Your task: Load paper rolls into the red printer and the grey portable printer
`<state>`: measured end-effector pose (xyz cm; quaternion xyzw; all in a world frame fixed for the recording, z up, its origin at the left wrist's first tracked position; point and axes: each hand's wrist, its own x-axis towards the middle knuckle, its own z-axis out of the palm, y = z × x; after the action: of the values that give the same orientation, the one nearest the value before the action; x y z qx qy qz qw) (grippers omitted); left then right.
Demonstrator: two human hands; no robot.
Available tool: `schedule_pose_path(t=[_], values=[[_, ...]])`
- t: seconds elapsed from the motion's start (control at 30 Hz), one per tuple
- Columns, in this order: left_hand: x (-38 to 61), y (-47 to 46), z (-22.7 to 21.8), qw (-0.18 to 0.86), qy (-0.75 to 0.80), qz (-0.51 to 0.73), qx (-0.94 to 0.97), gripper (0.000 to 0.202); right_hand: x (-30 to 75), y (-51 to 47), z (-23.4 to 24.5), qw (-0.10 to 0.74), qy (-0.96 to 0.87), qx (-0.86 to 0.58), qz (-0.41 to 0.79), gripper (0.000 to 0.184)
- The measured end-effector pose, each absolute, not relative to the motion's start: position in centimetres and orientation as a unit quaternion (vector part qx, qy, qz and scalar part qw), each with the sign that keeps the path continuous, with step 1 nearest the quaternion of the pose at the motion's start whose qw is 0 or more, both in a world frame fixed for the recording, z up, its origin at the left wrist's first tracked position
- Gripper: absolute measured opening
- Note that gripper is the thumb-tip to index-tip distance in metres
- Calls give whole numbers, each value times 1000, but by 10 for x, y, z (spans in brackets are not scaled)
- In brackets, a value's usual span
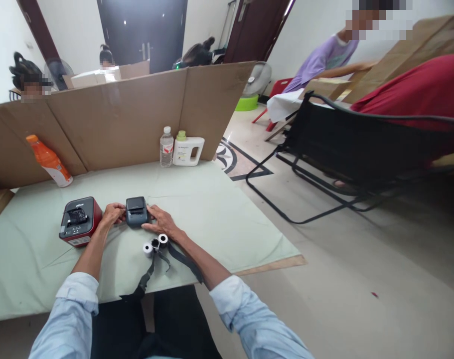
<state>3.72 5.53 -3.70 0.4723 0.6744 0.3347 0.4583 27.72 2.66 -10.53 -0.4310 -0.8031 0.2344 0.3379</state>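
A small dark-grey portable thermal printer (137,211) sits on the green-covered table between my hands. My left hand (114,213) has its fingers closed at the printer's left side. My right hand (160,220) grips the right side, thumb towards the near edge and fingers along the flank. Just in front of the printer are two white paper rolls, one on the left (147,249) and one on the right (163,240). A dark object and black straps (146,279) lie between and around them. Left of my left hand stands a larger red-and-black printer (79,219).
A cardboard screen (129,114) runs along the table's back. Before it stand an orange bottle (51,159), a clear water bottle (167,147) and a white jug (188,151). At right are a black folding chair (346,144) and a person in purple (324,60). Other people sit beyond the screen.
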Motion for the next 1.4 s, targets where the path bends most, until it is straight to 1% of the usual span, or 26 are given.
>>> schedule_pose_path(t=[0.1, 0.2, 0.27, 0.43, 0.6, 0.67, 0.8, 1.0, 1.07, 1.23, 1.33, 1.4], values=[[38, 47, -38, 440, 651, 373, 494, 29, 277, 27, -104, 339, -803, -429, 238, 71], [37, 41, -40, 446, 576, 426, 537, 44, 277, 27, -103, 339, -803, -430, 237, 73], [36, 41, -40, 454, 526, 446, 565, 50, 277, 27, -103, 340, -802, -430, 235, 72], [35, 48, -40, 431, 500, 458, 595, 49, 278, 26, -102, 349, -802, -424, 233, 69], [41, 61, -43, 432, 526, 469, 562, 61, 279, 26, -102, 352, -801, -423, 237, 70], [45, 69, -43, 417, 562, 465, 543, 59, 279, 25, -102, 353, -796, -427, 242, 70], [51, 85, -45, 387, 611, 451, 524, 50, 279, 25, -102, 360, -789, -431, 249, 66], [47, 82, -49, 361, 610, 457, 537, 39, 278, 25, -103, 377, -780, -432, 251, 57], [41, 71, -51, 353, 597, 451, 562, 40, 278, 26, -103, 381, -774, -435, 259, 53], [32, 48, -48, 318, 515, 378, 701, 43, 274, 30, -102, 396, -748, -450, 284, 42], [31, 47, -45, 281, 519, 321, 741, 39, 271, 34, -100, 410, -720, -468, 308, 36], [31, 51, -44, 268, 525, 290, 754, 44, 271, 37, -99, 422, -700, -474, 327, 31]])
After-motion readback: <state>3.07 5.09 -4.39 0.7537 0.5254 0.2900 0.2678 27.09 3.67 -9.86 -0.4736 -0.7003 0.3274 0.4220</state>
